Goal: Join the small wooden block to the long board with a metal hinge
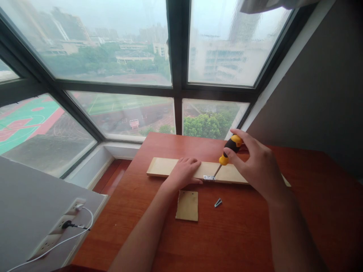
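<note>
A long pale wooden board (160, 167) lies across the table. My left hand (183, 174) grips it left of the middle, fingers over the top and thumb along the near edge. Just right of that thumb, a small metal hinge-like plate (208, 177) sits at the board's near edge. My right hand (259, 164) is closed around the yellow and black handle of a screwdriver (233, 145). The screwdriver slants down to the left, its tip at the plate's right end. Whether a screw sits under the tip is too small to tell.
Nearer me on the reddish wooden table (227, 241) lie a small thin wooden piece (187, 207) with two holes and a few loose screws (218, 203). Windows (124, 113) rise behind the table. Sockets with a white cable (92, 217) are on the left wall.
</note>
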`<action>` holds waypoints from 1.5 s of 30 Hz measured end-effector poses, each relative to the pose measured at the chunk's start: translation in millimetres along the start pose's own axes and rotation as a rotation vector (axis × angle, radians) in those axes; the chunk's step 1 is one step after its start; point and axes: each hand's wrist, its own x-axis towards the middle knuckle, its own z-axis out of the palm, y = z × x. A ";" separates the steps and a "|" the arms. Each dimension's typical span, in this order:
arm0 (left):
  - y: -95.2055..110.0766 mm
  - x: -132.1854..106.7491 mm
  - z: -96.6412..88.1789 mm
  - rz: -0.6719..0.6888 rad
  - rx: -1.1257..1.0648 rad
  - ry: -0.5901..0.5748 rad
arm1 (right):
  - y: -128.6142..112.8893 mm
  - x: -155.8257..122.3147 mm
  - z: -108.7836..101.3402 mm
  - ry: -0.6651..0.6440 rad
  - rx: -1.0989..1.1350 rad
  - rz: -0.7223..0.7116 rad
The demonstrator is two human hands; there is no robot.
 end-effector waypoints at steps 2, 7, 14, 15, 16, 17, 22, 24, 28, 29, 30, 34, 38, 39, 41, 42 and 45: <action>-0.2 -0.1 0.4 0.004 0.000 0.007 | 0.0 0.1 0.6 0.025 -0.051 -0.002; -0.7 -0.4 1.6 0.002 -0.006 0.014 | -2.3 -0.4 -0.3 -0.043 0.016 0.010; -0.2 -0.7 0.7 -0.004 -0.012 0.006 | -3.5 -1.0 -0.8 0.003 -0.072 0.015; -0.1 -0.7 0.7 -0.004 -0.012 0.005 | -3.8 -1.0 -1.6 -0.015 -0.051 0.013; -0.1 -0.6 0.7 -0.003 -0.012 0.006 | -4.0 -1.1 -2.5 -0.038 -0.018 0.008; -0.2 -0.6 0.9 -0.003 -0.011 0.008 | -4.2 -1.2 -3.3 -0.060 0.017 0.001; -0.9 -0.2 2.0 0.001 0.009 0.008 | -3.3 -1.9 -3.2 -0.018 0.013 -0.009; -1.1 -0.2 2.0 0.007 0.017 0.006 | -3.4 -2.0 -1.9 0.021 -0.044 -0.008; -1.1 -0.3 1.9 0.007 0.020 0.011 | -7.2 -1.7 -2.4 -0.014 0.008 -0.019; -1.1 -0.3 1.9 0.006 0.018 0.012 | -8.4 -1.7 -2.9 -0.031 0.037 -0.021; -1.1 -0.3 1.9 0.006 0.015 0.012 | -9.3 -1.6 -3.4 -0.042 0.056 -0.021; -0.9 -0.1 1.4 0.009 0.012 0.006 | -8.9 -1.5 -2.5 -0.026 -0.004 -0.018; -1.2 0.2 2.0 0.010 0.014 0.002 | -5.5 -1.5 -1.0 0.002 -0.071 -0.013; -1.4 0.2 2.5 0.009 0.015 0.004 | -5.3 -1.5 -1.4 0.000 -0.057 -0.016; -1.9 0.3 3.5 0.008 0.017 0.010 | -6.2 -1.4 -3.0 -0.026 -0.002 -0.031; -2.1 0.3 3.9 0.008 0.017 0.012 | -6.9 -1.4 -3.9 -0.042 0.026 -0.035; -2.3 0.2 4.1 0.008 0.018 0.011 | -8.3 -1.5 -5.0 -0.061 0.053 -0.027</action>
